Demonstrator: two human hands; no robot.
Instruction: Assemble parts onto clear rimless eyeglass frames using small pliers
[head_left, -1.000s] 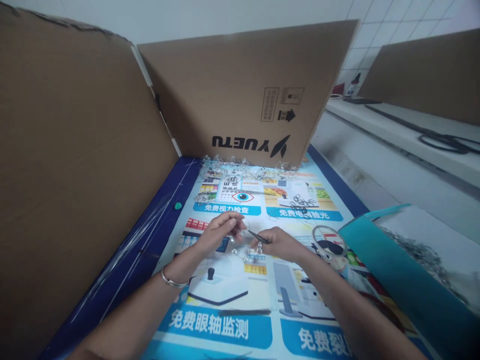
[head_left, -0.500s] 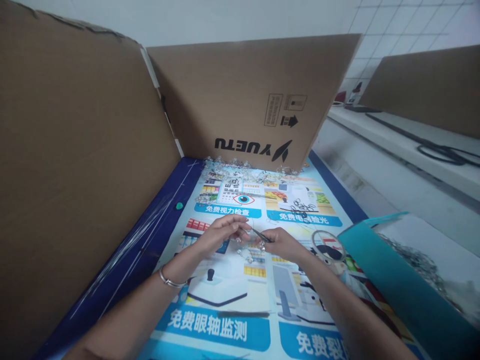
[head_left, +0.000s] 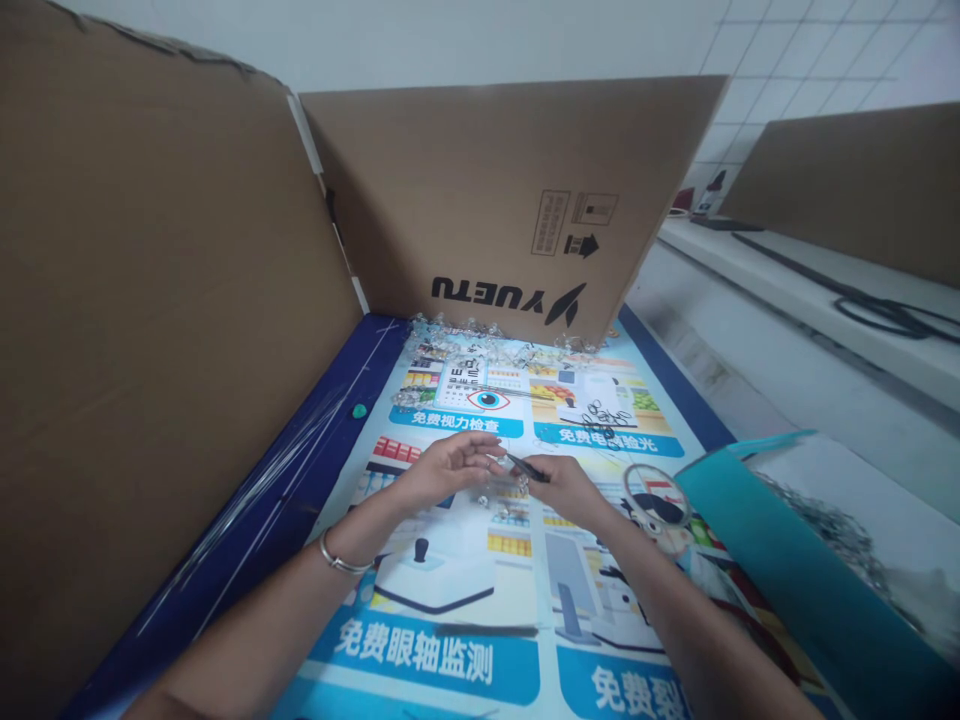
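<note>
In the middle of the view, my left hand (head_left: 450, 470) is closed in a loose pinch at the fingertips, with a small string of clear beads (head_left: 484, 502) hanging just under them. How the string is gripped is too small to make out fully. My right hand (head_left: 566, 490) is closed around dark tweezers (head_left: 529, 468), whose thin tip points left at my left fingertips. A clear bead or two dangles close below the right fingers. A silver bracelet (head_left: 341, 555) circles my left wrist.
Clear beaded pieces (head_left: 480, 335) lie along the back. Small black rings (head_left: 604, 420) sit back right, with a clear round ring (head_left: 657, 495) nearer. A teal box (head_left: 795, 560) of metal bits stands right. Cardboard panels (head_left: 495, 190) rise behind and left. A green lump (head_left: 359, 411) lies left.
The tweezers have shifted slightly right with my right hand. The left fingers have straightened a little, and the hanging beads have swung slightly. Other things stay in place.
</note>
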